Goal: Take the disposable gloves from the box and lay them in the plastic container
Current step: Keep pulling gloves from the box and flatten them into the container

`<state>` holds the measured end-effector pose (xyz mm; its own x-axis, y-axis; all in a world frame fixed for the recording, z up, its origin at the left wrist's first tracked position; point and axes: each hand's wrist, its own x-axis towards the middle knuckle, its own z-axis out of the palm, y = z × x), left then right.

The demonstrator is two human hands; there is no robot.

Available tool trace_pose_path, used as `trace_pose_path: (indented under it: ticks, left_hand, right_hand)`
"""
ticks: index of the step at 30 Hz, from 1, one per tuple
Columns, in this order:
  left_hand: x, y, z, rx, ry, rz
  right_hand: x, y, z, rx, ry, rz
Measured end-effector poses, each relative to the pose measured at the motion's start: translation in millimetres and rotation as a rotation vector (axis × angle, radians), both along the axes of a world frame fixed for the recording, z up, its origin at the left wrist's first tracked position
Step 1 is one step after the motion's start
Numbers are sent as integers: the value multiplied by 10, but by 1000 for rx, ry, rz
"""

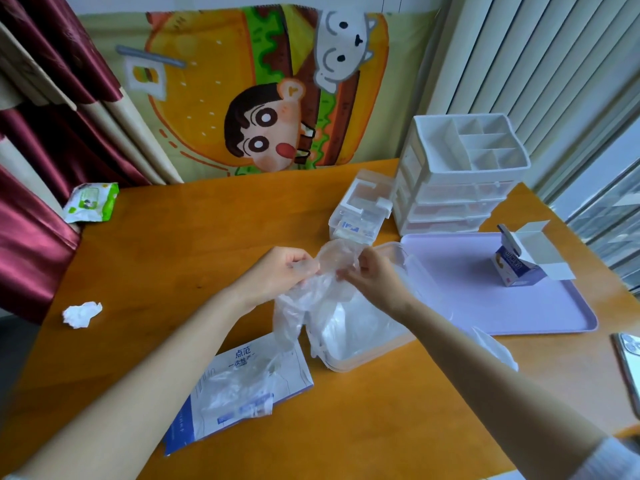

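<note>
My left hand (277, 271) and my right hand (372, 275) both pinch a clear, crumpled disposable glove (332, 261), held up between them above the table. The rest of it hangs down in front of the clear plastic container (349, 362), which lies on the wooden table with thin clear plastic inside. The flat white and blue glove box (239, 362) lies at the front left of the container. More clear gloves (239, 389) spill out over the box.
A lilac tray (540, 306) carries a small opened blue carton (519, 268). Behind it stand a white drawer organizer (460, 174) and a clear lidded box (360, 209). A crumpled tissue (81, 315), a wipes pack (91, 202) and a phone (628, 362) lie around.
</note>
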<state>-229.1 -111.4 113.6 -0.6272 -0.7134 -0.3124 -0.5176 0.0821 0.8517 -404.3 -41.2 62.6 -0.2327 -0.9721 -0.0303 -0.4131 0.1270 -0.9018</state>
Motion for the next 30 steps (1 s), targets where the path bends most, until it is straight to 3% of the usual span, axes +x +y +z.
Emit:
trace_pose_path:
  ticks: [2, 6, 10, 14, 16, 20, 22, 25, 30]
  left_hand:
    - [22, -55, -44, -8, -26, 40]
    - [-21, -111, -85, -232, -114, 63]
    - [-201, -121, -19, -318, -27, 14]
    - [-354, -145, 11, -431, 6, -30]
    - [-419, -161, 67, -502, 34, 1]
    - [-480, -131, 229, -758, 145, 32]
    - [-462, -65, 249, -879, 169, -60]
    - [-376, 35, 117, -1040, 99, -258]
    - [-316, 158, -417, -1159, -143, -556]
  right_hand:
    - [-56, 2, 62, 1, 47, -25]
    - [-215, 40, 158, -38, 241, 10]
    - [-307, 27, 284, 25, 377, 121]
    - [-447, -11, 371, 144, 302, 131]
    - [-539, -36, 441, 82, 357, 63]
    - [-663, -61, 626, -229, 543, -192]
    - [-689, -19, 644, -403, 623, -228]
    - [-745, 107, 525, -513, 741, -106]
    - [-791, 289, -80, -276, 839, 227]
